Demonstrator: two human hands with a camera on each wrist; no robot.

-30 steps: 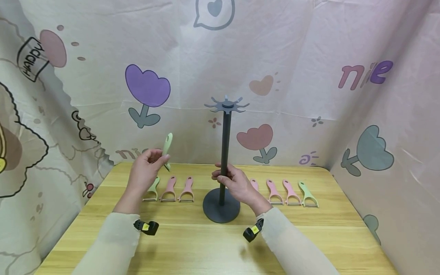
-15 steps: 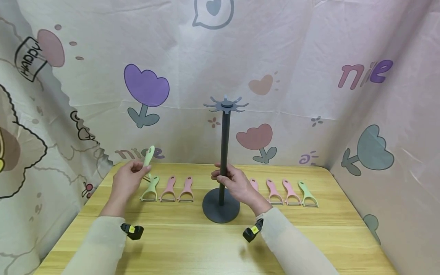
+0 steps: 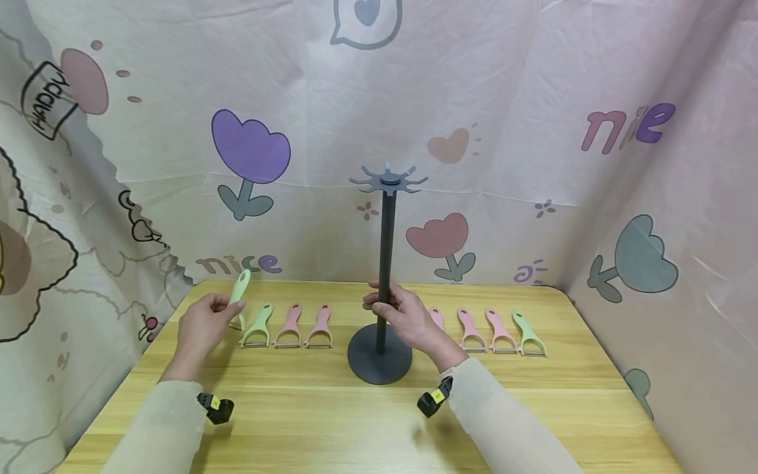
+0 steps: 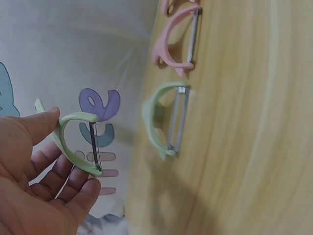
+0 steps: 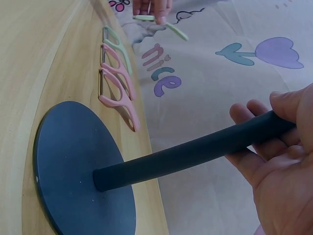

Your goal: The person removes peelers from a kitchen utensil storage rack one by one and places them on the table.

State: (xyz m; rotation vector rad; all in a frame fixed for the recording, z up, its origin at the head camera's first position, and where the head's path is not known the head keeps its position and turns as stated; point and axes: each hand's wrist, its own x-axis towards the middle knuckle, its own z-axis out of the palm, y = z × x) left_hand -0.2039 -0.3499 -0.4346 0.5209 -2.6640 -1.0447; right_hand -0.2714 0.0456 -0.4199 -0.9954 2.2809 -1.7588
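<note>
My left hand (image 3: pixel 200 328) pinches a green peeler (image 3: pixel 241 287) between thumb and fingers, handle up, at the left end of the row. In the left wrist view that peeler (image 4: pixel 71 155) shows its blade, held off the table. Beside it a second green peeler (image 3: pixel 258 327) lies on the table, then two pink peelers, one (image 3: pixel 289 327) next to the other (image 3: pixel 321 327). My right hand (image 3: pixel 408 320) grips the post of a dark rack (image 3: pixel 385 243), which stands upright on its round base (image 5: pixel 83 147). The rack's slotted top (image 3: pixel 389 180) carries nothing.
Right of the rack lie pink peelers, one (image 3: pixel 435 317) partly behind my right hand, and a green peeler (image 3: pixel 529 334) at the end. A printed curtain (image 3: pixel 331 118) hangs behind the wooden table (image 3: pixel 320 428).
My left hand has moved left and down with the green peeler, from above the row to its left end. The right hand keeps its grip on the rack post.
</note>
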